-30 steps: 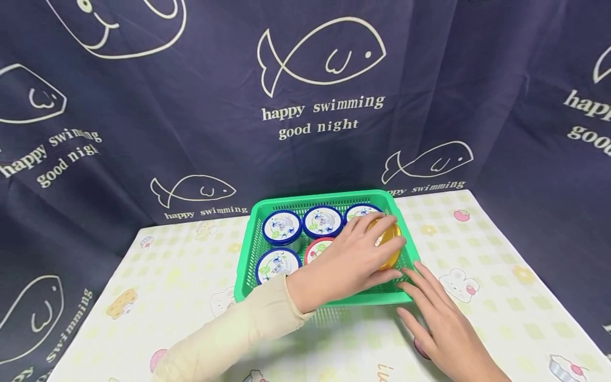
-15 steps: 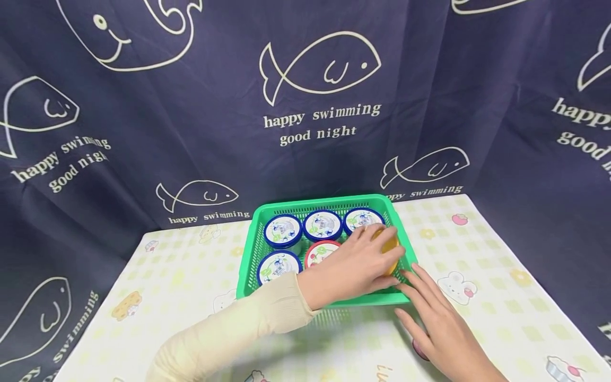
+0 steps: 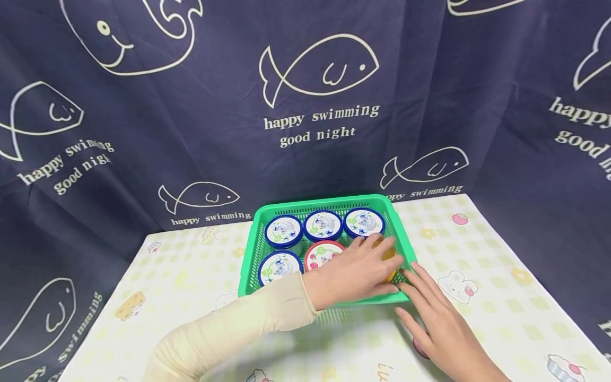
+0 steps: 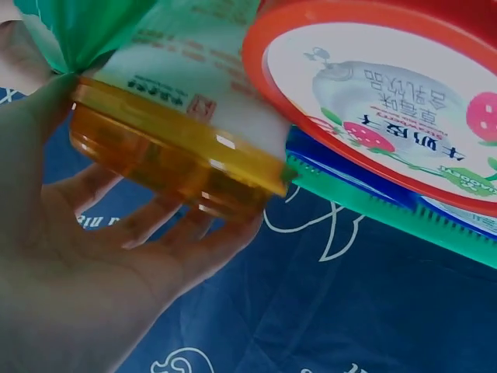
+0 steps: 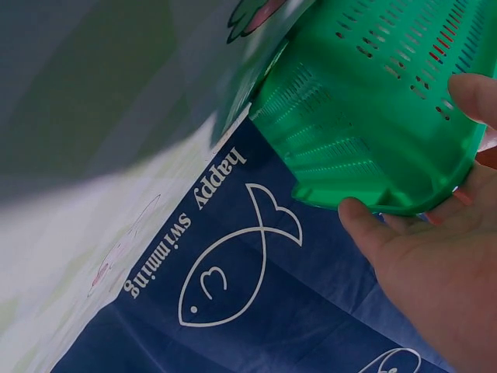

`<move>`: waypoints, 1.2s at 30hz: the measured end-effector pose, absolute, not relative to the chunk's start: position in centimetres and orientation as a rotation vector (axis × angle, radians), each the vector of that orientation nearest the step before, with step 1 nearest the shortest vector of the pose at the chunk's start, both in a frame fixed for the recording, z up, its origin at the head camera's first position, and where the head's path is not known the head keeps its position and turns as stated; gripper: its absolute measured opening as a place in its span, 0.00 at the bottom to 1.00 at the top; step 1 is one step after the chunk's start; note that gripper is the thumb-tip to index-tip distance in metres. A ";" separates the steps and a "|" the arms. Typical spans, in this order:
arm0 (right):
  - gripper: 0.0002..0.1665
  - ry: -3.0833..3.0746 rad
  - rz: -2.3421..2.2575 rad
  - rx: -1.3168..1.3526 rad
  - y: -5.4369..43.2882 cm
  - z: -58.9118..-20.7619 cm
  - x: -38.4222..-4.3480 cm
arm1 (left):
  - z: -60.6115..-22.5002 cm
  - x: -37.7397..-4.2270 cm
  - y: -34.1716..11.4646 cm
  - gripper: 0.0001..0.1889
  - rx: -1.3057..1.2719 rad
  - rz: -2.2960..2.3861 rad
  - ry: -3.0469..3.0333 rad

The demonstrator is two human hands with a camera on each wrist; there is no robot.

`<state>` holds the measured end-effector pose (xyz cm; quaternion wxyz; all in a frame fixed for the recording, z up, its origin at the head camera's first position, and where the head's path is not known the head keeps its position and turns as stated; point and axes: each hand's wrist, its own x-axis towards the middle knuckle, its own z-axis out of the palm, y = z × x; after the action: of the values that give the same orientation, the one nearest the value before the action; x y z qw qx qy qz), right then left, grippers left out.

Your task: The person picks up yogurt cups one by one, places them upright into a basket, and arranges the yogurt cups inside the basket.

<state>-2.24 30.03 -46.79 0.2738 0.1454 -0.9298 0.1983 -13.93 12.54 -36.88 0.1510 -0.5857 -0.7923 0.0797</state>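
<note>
At the right front corner of the green basket (image 3: 245, 265), my left hand (image 3: 355, 270) grips a jar with an amber lid (image 3: 387, 265). In the left wrist view, my fingers (image 4: 206, 241) curl round this amber lid, and the jar's pale, printed body stands against a red-lidded jar (image 4: 388, 101). My right hand (image 3: 446, 323) holds the basket's near right corner, fingers over its rim. The right wrist view has the thumb (image 5: 472, 97) on the basket's outer wall. My left forearm partly covers the front of the basket.
Several blue-lidded jars (image 3: 323, 225) stand upright in the basket's back row and front left corner. A patterned cloth (image 3: 496, 254) covers the table. Behind it hangs a dark blue curtain (image 3: 200, 116) with fish drawings.
My left hand has lowered the amber-lidded jar deeper into the basket's front right corner, uncovering the back right blue lid. The right hand stays at the corner. The view has shifted slightly.
</note>
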 end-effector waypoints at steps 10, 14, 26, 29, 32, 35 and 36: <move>0.29 -2.513 0.539 0.395 30.1 -46.8 -2.1 | -36.5 -13.7 12.1 0.28 -1.730 0.224 -2.340; 0.28 -2.517 0.549 0.395 30.2 -46.7 -2.1 | -36.1 -13.5 11.6 0.28 -1.729 0.213 -2.336; 0.30 -2.504 0.556 0.397 31.1 -46.6 -2.2 | -35.2 -13.4 9.5 0.32 -1.612 0.130 -2.317; 0.31 -2.506 0.556 0.391 31.2 -46.8 -2.2 | -35.2 -13.2 8.3 0.33 -1.582 0.090 -2.306; 0.32 -2.507 0.561 0.381 31.2 -47.1 -2.2 | -35.5 -13.0 6.8 0.33 -1.544 0.041 -2.303; 0.33 -2.512 0.562 0.363 31.1 -47.4 -2.1 | -36.0 -12.7 5.2 0.32 -1.515 -0.014 -2.318; 0.33 -2.519 0.564 0.352 31.0 -47.4 -2.0 | -36.2 -12.5 4.6 0.32 -1.507 -0.034 -2.327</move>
<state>-1.98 31.01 -47.44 0.2652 0.1303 -0.9323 0.2087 -12.50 4.60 -36.19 0.1834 -0.5343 -0.8251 -0.0120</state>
